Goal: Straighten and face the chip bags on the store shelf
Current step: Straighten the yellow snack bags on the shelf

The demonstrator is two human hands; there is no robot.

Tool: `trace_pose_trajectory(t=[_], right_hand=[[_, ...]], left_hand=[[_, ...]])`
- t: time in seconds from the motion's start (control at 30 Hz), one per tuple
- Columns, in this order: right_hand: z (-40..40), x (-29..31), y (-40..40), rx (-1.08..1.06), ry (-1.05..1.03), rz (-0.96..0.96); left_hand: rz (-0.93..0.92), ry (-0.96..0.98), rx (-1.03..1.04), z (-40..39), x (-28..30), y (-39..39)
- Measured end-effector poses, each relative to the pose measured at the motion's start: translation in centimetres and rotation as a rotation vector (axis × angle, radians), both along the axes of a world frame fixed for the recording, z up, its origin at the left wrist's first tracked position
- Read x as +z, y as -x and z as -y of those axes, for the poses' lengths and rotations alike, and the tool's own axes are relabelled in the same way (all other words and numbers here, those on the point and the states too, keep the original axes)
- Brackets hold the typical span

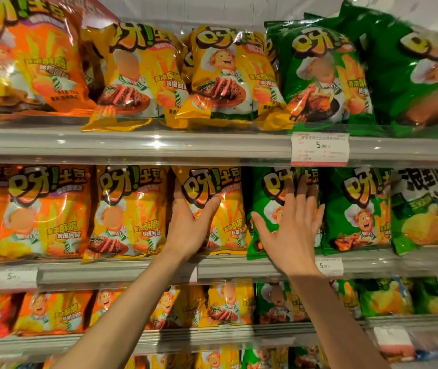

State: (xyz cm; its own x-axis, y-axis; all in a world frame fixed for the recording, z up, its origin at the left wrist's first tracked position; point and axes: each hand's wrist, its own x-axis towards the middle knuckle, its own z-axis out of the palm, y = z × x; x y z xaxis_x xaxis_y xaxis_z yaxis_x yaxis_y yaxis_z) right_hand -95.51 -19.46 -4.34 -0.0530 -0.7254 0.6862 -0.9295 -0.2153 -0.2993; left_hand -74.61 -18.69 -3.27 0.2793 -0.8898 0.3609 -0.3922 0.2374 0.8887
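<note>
Yellow bag between hands (fingers spread)

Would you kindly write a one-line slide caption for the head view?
Left hand grips a yellow chip bag while right hand presses flat on the neighbouring green bag.
</note>
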Motion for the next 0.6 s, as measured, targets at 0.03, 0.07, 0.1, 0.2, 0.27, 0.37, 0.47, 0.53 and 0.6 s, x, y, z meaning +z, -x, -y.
trace_pose_trajectory(t=[0.03,0.07,0.1,0.2,0.27,0.37,0.47,0.53,0.6], right_hand=[[-0.2,0.0,0.2,0.020,-0.024,0.006],[-0.4,0.0,0.4,0.040,-0.039,0.020],[-0.7,0.0,0.7,0.061,-0.046,0.042],[-2.0,0.1,0.9,0.140,-0.014,0.152],[-3.3,0.1,0.7,0.200,0.048,0.208],[-5.3,-0.2,0.1,0.319,0.112,0.283],[-6.7,-1.1,-0.9,0.496,-0.067,0.420],[-7.1,-2.3,-1.7,0.573,-0.193,0.501],[-7.4,-3.6,-2.1,0.597,-0.275,0.545]], left_hand=[[0.001,-0.001,-0.007,-0.2,0.0,-0.2],[0.009,0.003,-0.010,-0.4,0.1,-0.4],[0.024,0.003,-0.008,-0.7,0.1,-0.6],[0.077,0.030,-0.017,-2.1,0.0,-1.1],[0.104,0.034,-0.020,-3.2,-0.4,-1.4],[0.101,0.052,-0.023,-5.6,-0.7,-1.8],[0.086,0.069,-0.012,-8.3,-0.6,-2.4],[0.066,0.046,0.007,-10.1,-0.6,-3.1],[0.032,0.015,0.031,-11.8,-0.8,-3.9]])
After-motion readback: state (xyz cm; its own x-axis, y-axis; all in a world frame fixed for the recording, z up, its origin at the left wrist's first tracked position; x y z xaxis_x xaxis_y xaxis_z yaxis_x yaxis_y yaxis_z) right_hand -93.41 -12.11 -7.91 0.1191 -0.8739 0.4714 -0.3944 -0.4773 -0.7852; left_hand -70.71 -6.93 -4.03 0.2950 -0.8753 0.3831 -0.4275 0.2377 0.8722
